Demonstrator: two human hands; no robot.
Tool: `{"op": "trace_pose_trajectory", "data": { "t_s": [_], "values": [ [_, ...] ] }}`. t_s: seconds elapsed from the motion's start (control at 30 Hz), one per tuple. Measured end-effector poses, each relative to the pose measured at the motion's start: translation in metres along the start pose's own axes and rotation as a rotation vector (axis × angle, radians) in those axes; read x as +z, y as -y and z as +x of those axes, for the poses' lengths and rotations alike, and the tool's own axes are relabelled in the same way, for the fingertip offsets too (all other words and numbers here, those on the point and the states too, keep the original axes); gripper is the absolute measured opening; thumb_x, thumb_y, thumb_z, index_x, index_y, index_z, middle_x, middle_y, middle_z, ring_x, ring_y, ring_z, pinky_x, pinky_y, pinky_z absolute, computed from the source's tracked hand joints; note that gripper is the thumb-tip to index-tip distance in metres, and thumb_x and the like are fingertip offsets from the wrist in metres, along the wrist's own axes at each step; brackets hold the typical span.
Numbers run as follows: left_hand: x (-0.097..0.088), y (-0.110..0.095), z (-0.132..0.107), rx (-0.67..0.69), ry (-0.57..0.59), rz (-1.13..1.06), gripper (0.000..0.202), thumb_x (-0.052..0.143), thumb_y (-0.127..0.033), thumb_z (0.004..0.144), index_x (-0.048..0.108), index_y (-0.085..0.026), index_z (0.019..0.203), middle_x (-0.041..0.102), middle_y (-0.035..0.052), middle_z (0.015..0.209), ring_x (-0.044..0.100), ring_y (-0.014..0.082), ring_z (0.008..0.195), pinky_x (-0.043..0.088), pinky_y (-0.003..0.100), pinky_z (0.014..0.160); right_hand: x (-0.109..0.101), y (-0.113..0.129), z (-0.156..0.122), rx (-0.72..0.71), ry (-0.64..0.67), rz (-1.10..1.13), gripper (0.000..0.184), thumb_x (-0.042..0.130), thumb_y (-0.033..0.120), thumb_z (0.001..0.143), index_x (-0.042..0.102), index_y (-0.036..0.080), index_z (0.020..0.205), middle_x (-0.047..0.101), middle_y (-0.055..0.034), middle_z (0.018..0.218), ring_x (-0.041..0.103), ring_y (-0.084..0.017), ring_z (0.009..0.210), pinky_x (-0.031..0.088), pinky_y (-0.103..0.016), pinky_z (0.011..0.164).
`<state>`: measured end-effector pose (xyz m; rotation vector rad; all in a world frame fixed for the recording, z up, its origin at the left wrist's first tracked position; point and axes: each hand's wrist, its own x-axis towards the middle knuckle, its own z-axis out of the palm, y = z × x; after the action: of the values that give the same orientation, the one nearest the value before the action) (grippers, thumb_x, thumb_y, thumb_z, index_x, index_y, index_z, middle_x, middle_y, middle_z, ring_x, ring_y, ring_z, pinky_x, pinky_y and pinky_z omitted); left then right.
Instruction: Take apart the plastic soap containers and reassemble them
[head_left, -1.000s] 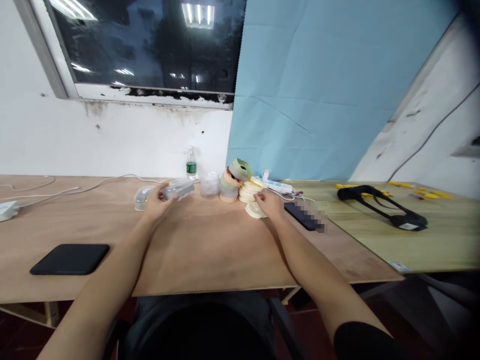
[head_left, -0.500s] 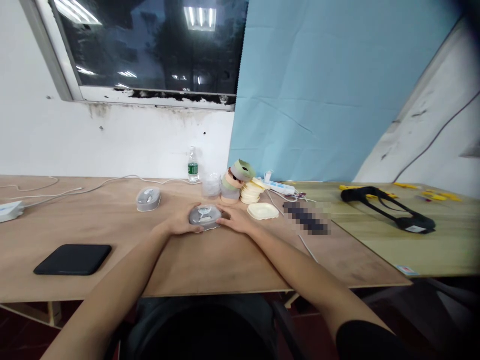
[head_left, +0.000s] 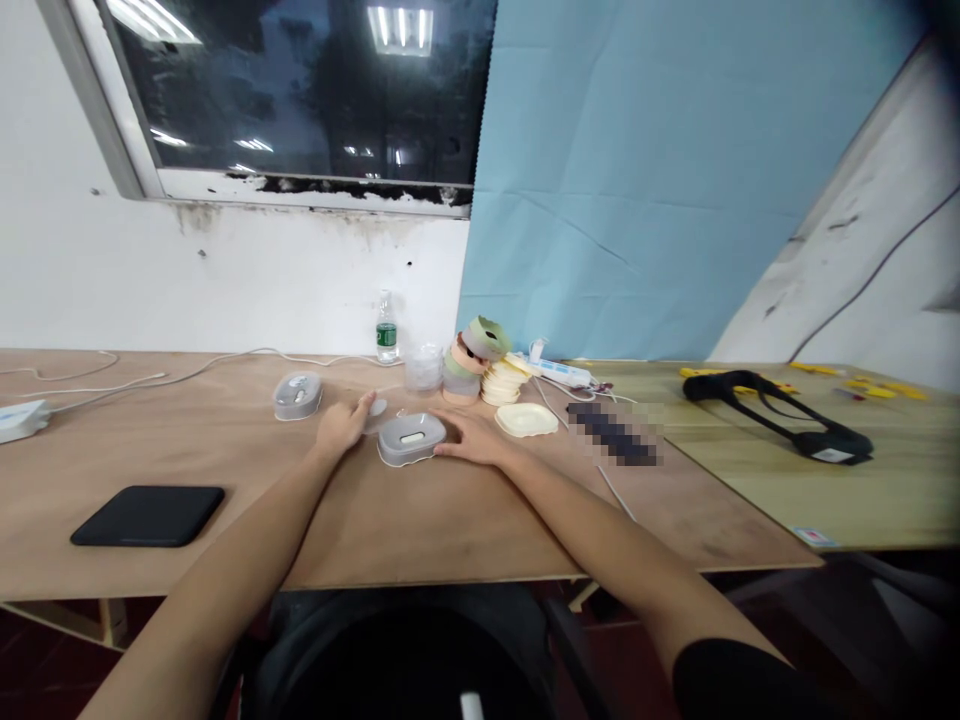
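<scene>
A grey oval soap box stands on the wooden table in front of me, its recessed top with a small slot showing. My right hand grips its right end, thumb at the near side and fingers at the far side. Just left of the box, my left hand pinches a clear lid with a pale round spot, held apart from the box. The lid's outline is faint and partly hidden by the fingers. Right of my right hand lies a cream tray.
Another grey soap box sits to the left. Behind are clear lids, stacked coloured rings, cream trays and a water bottle. A black flat case, a power strip and a black headset-like frame lie around.
My left hand has moved left and up, away from the grey soap box, taking the clear lid off its top. My right hand stays at the box's right end.
</scene>
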<state>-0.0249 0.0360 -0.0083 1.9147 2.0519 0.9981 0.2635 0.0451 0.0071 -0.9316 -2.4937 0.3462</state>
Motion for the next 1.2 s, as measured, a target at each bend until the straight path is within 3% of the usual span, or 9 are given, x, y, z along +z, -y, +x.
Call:
{"op": "trace_pose_trajectory", "data": {
  "t_s": [0.17,0.3,0.63,0.87,1.03,1.2],
  "values": [
    [-0.003,0.009,0.006,-0.123,0.027,0.143,0.077,0.017,-0.073,0.084,0.071,-0.019,0.087,0.072,0.0166,0.093,0.065,0.0353,0.095,0.047,0.042,0.078,0.001,-0.003,0.000,0.008,0.051,-0.059,0.068,0.066,0.058,0.074,0.050,0.029,0.134,0.054,-0.0051,0.135,0.051,-0.027,0.122,0.041,-0.042,0.102],
    [-0.002,0.009,0.006,-0.147,0.048,0.127,0.077,0.018,-0.074,0.084,0.069,-0.019,0.097,0.070,0.0171,0.100,0.063,0.0353,0.100,0.046,0.042,0.080,0.003,-0.009,0.000,0.009,0.035,-0.060,0.064,0.063,0.057,0.077,0.052,0.027,0.132,0.055,-0.0055,0.134,0.054,-0.026,0.120,0.043,-0.040,0.100],
    [0.012,0.009,0.006,0.127,-0.008,0.019,0.063,0.040,-0.060,0.086,0.052,-0.013,0.126,0.054,0.0166,0.131,0.049,0.0287,0.123,0.037,0.038,0.100,0.008,-0.026,-0.001,0.098,-0.106,-0.108,0.051,0.057,0.056,0.083,0.059,0.026,0.125,0.064,-0.0062,0.122,0.059,-0.024,0.111,0.045,-0.038,0.096],
    [0.014,0.007,0.004,0.229,0.187,0.067,0.046,0.048,-0.047,0.084,0.059,-0.020,0.119,0.067,0.0100,0.113,0.063,0.0264,0.098,0.047,0.035,0.085,0.006,-0.024,-0.002,0.140,-0.099,-0.132,0.051,0.057,0.056,0.083,0.059,0.027,0.125,0.063,-0.0054,0.123,0.059,-0.024,0.111,0.044,-0.038,0.096],
    [0.014,0.012,0.006,0.239,0.093,0.210,0.046,0.052,-0.051,0.081,0.065,-0.019,0.111,0.064,0.0135,0.114,0.058,0.0304,0.106,0.044,0.038,0.092,0.006,-0.023,-0.002,0.165,-0.084,-0.125,0.055,0.059,0.060,0.079,0.060,0.026,0.123,0.066,-0.0053,0.117,0.062,-0.025,0.106,0.046,-0.037,0.093],
    [0.014,0.021,0.009,0.113,0.010,0.302,0.042,0.049,-0.039,0.084,0.060,-0.021,0.120,0.050,0.0142,0.134,0.051,0.0327,0.118,0.041,0.045,0.096,0.007,-0.025,-0.001,0.150,-0.076,-0.136,0.055,0.061,0.059,0.078,0.060,0.027,0.123,0.066,-0.0048,0.118,0.062,-0.024,0.105,0.047,-0.036,0.092]
  ]
}}
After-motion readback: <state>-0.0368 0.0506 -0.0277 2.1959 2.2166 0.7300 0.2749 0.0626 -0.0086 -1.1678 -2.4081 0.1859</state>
